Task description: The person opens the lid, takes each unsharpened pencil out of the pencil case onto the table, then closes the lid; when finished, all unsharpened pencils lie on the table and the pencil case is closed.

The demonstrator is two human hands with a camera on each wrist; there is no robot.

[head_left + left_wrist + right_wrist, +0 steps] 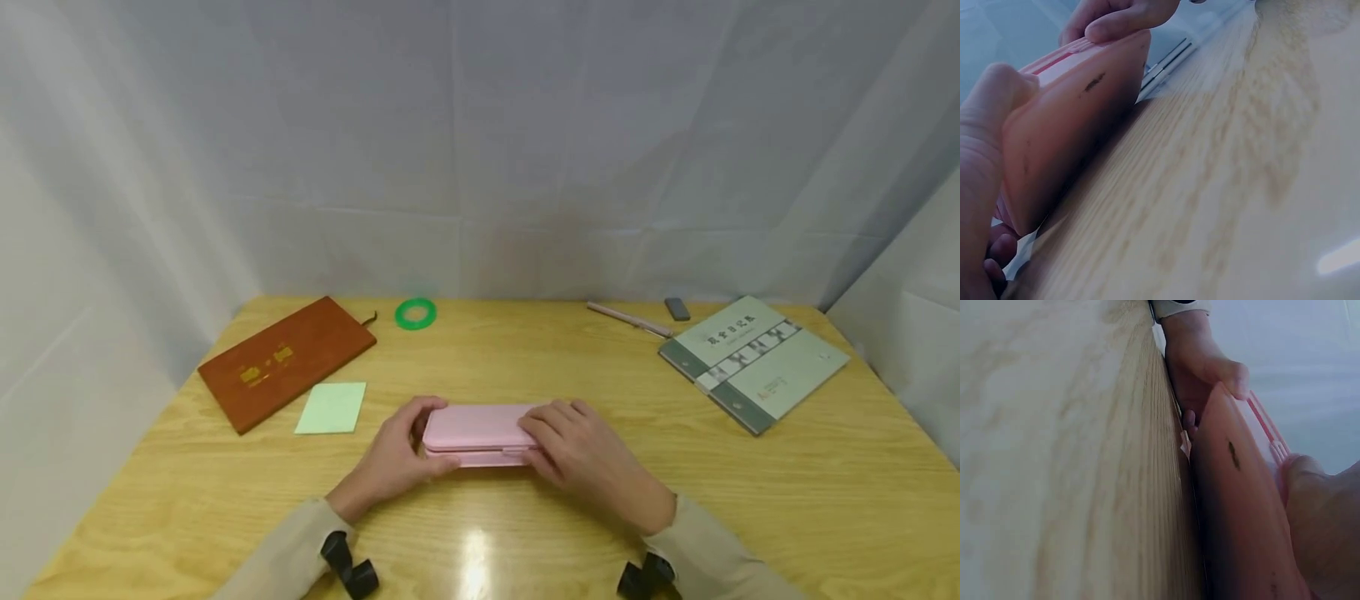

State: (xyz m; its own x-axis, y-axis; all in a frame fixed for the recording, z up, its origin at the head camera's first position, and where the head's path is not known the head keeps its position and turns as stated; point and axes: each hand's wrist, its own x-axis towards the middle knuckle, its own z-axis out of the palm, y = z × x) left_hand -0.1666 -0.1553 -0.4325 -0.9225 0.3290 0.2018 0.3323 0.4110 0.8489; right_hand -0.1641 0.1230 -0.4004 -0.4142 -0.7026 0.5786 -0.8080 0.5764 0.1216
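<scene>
A pink pencil case (480, 425) with a closed lid is in front of me at the middle of the table. My left hand (405, 446) grips its left end, thumb along the near side and fingers behind. At the right end, my right hand (581, 446) holds the case with fingers over the lid and thumb at the near edge, close to the zipper pull (1279, 450). Both wrist views show the case tilted, its underside (1085, 119) with dark smudges facing the camera. The fingers at the far side are partly hidden.
To the left lie a brown notebook (288, 362) and a pale green note pad (332, 408). Green tape (416, 314) is at the back edge. A pen (628, 319), a small grey block (677, 309) and a green account book (753, 362) lie at the right.
</scene>
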